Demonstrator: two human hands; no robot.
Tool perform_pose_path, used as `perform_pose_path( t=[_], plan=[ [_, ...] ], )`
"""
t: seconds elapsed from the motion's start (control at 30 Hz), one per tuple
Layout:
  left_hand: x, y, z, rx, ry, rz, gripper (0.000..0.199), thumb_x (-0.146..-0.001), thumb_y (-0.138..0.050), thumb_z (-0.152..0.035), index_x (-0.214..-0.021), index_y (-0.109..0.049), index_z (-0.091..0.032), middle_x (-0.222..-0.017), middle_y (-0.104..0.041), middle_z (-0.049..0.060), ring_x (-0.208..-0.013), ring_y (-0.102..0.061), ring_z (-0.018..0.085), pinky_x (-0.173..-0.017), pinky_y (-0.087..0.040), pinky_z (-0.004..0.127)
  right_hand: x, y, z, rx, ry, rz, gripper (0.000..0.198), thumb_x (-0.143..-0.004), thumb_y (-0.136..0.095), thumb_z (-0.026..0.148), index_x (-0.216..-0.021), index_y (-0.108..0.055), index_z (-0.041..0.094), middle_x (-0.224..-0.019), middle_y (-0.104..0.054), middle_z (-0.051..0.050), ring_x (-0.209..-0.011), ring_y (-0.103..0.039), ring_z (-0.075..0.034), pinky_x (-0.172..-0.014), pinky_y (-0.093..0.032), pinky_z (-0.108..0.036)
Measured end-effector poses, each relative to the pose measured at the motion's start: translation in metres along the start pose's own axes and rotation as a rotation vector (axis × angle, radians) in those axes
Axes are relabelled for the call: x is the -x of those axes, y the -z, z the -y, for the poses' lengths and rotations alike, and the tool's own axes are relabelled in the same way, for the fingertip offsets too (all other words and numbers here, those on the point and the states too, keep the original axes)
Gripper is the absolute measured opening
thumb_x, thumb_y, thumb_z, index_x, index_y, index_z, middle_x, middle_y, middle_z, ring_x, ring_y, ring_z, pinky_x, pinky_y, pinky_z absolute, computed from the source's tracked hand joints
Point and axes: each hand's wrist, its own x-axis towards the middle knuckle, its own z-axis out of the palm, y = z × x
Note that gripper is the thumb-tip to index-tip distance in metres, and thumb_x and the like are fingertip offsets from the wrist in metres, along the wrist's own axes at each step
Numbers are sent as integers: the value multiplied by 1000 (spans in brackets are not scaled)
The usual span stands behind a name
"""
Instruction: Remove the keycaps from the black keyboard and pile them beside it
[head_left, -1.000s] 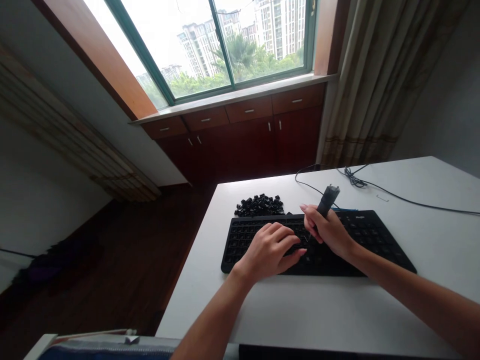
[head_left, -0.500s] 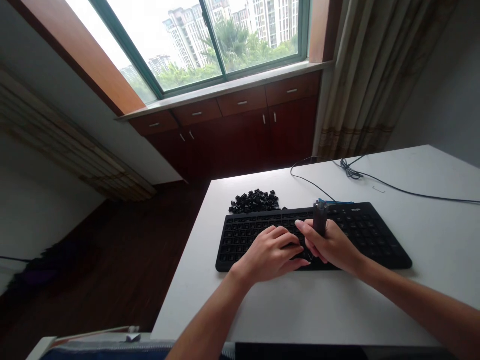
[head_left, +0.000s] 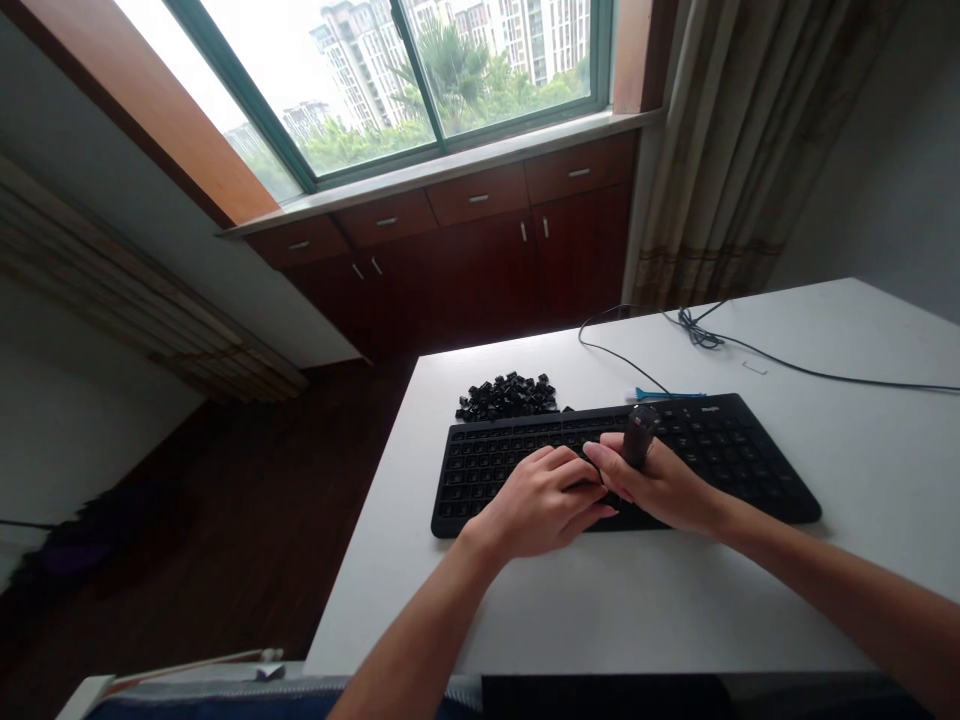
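A black keyboard (head_left: pixel 480 480) lies on the white table, many of its keys bare of caps on the left side, with caps on the right part. My right hand (head_left: pixel 667 485) is closed around the upright black handle of a keycap puller (head_left: pixel 639 436), held over the middle of the keyboard; its lower end is hidden by my fingers. My left hand (head_left: pixel 551 500) rests on the keyboard just left of it, fingers curled together and their tips by the puller's lower end. Whatever they pinch is hidden. Behind the keyboard is a heap of loose black keycaps (head_left: pixel 508 397).
Behind the keyboard lies a thin blue tool (head_left: pixel 671 395). A black cable (head_left: pixel 630 360) runs back to a tied bundle (head_left: pixel 697 328) and off right. A small bent wire (head_left: pixel 755 369) lies on the white table (head_left: pixel 600 610). Its left edge borders the dark floor.
The right hand and keycap puller have shifted slightly left, closer to the left hand, and the handle leans more. The left hand's thumb has drawn in toward its fingers.
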Motion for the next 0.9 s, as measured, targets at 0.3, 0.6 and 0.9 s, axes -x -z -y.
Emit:
perform_pose_path(
  t=[0.3, 0.6, 0.9],
  plan=[
    [-2, 0, -5, 132, 261, -69, 44, -83, -72, -56, -109, -66, -20, -110, -66, 9, -98, -61, 25, -92, -53, 45, -4, -1, 6, -28, 93, 174, 34, -102, -49, 43, -82, -59, 17, -65, -43, 4, -56, -37, -10, -50, -33, -22],
    [-3, -44, -29, 237, 123, -246, 98, -66, -73, -26, -150, -25, -14, -146, -45, 23, -140, -44, 40, -117, -36, 62, 3, -22, -2, 63, 215, 129, 44, -103, -41, 41, -64, -44, 20, -57, -43, 3, -53, -36, -11, -54, -35, -27],
    [-3, -60, -24, 186, 31, -291, 92, -88, -58, -27, -158, 1, -13, -142, -56, 22, -135, -54, 35, -113, -48, 52, 5, -25, -9, 41, 201, -89, 49, -103, -39, 43, -60, -41, 22, -56, -38, 3, -52, -36, -13, -56, -43, -28]
  ],
)
